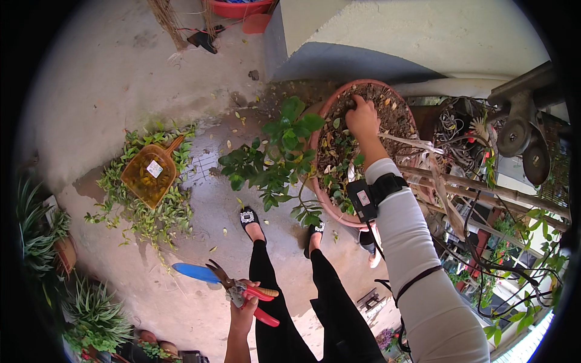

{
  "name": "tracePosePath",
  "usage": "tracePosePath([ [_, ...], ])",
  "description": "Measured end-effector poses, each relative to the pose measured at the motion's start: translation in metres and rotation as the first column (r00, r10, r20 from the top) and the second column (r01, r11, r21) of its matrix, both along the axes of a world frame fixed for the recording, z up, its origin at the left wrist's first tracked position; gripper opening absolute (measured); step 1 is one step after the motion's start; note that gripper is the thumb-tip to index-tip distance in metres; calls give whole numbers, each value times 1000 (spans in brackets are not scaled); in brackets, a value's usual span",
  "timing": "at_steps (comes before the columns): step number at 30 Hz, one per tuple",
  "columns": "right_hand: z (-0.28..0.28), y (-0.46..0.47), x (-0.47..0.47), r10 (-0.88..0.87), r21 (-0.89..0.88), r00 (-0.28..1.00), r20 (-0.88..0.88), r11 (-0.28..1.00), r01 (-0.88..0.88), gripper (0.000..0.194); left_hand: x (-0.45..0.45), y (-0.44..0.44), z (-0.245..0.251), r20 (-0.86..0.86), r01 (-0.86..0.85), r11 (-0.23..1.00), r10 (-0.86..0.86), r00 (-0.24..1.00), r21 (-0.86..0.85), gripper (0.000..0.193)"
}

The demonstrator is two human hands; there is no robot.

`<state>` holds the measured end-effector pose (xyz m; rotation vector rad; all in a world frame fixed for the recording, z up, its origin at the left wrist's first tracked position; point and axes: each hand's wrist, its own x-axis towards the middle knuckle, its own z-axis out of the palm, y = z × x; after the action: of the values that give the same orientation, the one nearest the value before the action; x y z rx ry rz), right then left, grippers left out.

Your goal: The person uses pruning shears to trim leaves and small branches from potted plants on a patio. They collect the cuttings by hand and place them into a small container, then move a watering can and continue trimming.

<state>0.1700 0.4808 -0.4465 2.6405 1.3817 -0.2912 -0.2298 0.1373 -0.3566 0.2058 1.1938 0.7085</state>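
My left hand (243,313) grips red-handled pruning shears (236,290) together with a small trowel that has a blue blade (196,272) and a wooden handle. The shears' jaws stand apart and point up and left. My right hand (363,119) reaches into a large round terracotta-coloured pot (323,199), its fingertips down at the soil (386,102) near the far rim. Whether those fingers pinch anything is hidden. Fallen leaves and low green plants cover the soil. A leafy green branch (286,163) hangs over the pot's left side.
Cut leafy stems (136,222) lie heaped on the concrete at left, with an amber plastic dustpan (150,174) on top. Bamboo poles (490,190) and a metal pulley fixture (515,131) crowd the right. Potted plants (100,308) line the lower left. A red basin (243,8) stands at the top.
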Motion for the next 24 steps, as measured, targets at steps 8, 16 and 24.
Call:
tracePosePath([
  [8,7,12,0,190,-319,970,155,938,-133,42,1,7,-2,-23,12,999,-13,1000,-43,38],
  [16,-3,11,7,345,-359,906,244,900,-246,30,-3,12,0,-26,9,999,-10,1000,-35,39],
  [24,22,-7,6,106,-70,987,120,993,-98,43,-12,12,1,-35,-18,1000,17,999,-20,38],
])
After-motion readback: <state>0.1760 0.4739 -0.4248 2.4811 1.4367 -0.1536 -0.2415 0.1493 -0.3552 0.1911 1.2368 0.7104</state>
